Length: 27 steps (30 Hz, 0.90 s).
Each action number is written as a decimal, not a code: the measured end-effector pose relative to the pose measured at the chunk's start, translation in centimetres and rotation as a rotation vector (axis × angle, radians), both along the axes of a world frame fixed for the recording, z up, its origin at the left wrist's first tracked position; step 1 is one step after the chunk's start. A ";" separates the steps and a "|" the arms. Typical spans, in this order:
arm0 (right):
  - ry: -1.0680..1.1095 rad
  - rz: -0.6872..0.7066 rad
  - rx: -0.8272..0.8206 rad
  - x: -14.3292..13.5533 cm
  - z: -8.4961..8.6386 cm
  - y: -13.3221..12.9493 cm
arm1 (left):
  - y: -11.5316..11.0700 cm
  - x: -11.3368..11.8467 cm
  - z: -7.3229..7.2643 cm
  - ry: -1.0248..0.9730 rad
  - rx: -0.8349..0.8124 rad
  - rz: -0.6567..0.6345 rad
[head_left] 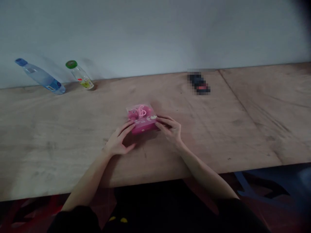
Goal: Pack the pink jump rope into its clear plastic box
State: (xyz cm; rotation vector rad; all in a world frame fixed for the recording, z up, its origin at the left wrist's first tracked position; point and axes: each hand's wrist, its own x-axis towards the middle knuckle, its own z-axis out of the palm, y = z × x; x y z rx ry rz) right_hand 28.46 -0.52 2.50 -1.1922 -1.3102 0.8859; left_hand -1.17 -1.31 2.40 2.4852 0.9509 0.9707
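Black shirt (155, 207) nearest, then left hand (119, 139) spread, thumb clear, fingertips on left edge of pink package (144, 124) mid-way along wooden table (206, 129), right hand (172, 128) pinching its right edge; farther, blue-capped bottle (42, 77), green-capped bottle (82, 77), pixelated dark object (198, 83), pale wall (145, 35).

Your worktop (206, 129) looked like matt wood, your pack (145, 126) smooth plastic, the blue bottle (41, 77) clear, glossy plastic, your sleeve (75, 220) matt cloth.
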 end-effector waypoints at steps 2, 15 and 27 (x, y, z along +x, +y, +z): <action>0.063 -0.021 -0.064 0.0 0.4 -0.1 | 0.0 0.4 -0.3 0.055 0.041 0.026; -0.090 0.182 0.022 0.2 -1.6 0.0 | 0.2 1.4 -0.9 -0.038 0.207 0.237; -0.399 0.135 0.258 -0.7 -3.4 0.1 | 0.5 1.1 -2.0 -0.053 0.267 0.178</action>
